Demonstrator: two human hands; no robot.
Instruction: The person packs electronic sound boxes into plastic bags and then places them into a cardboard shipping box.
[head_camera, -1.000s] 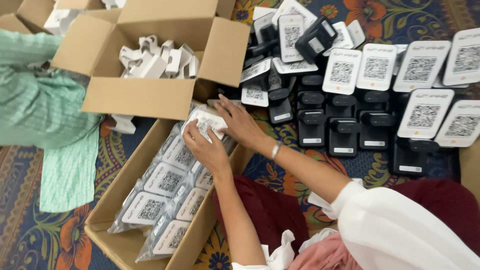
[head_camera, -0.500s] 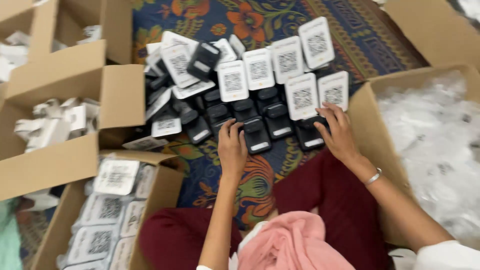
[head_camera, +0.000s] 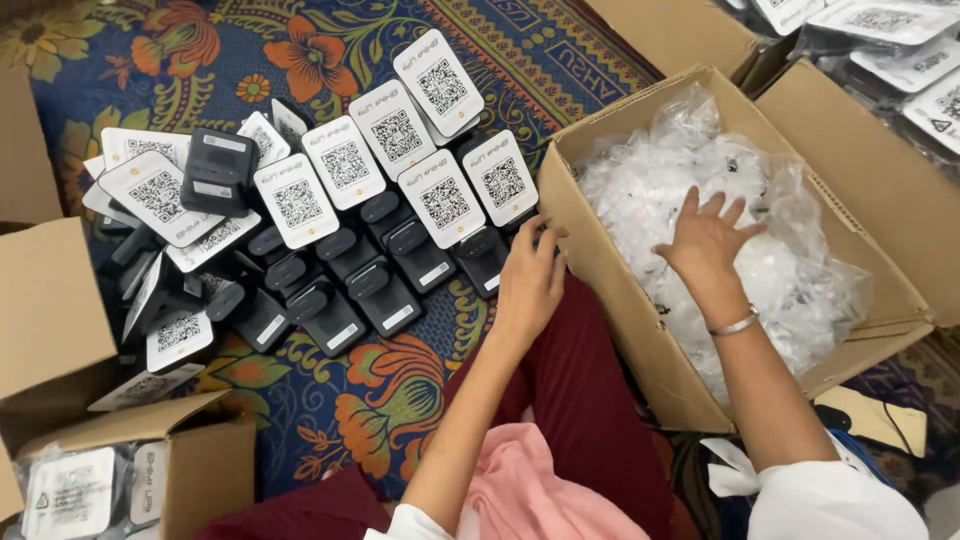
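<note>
Clear plastic bags fill the open cardboard box at your right; your right hand lies on them, fingers spread, gripping nothing. Left hand, loosely curled, touches the nearest black stand on the carpet. Pinch one bag only, lift cleanly.

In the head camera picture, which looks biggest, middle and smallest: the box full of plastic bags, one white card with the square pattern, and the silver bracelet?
1. The cardboard box of clear plastic bags looks biggest by far.
2. One white card comes next.
3. The silver bracelet on the right hand looks smallest.
</note>
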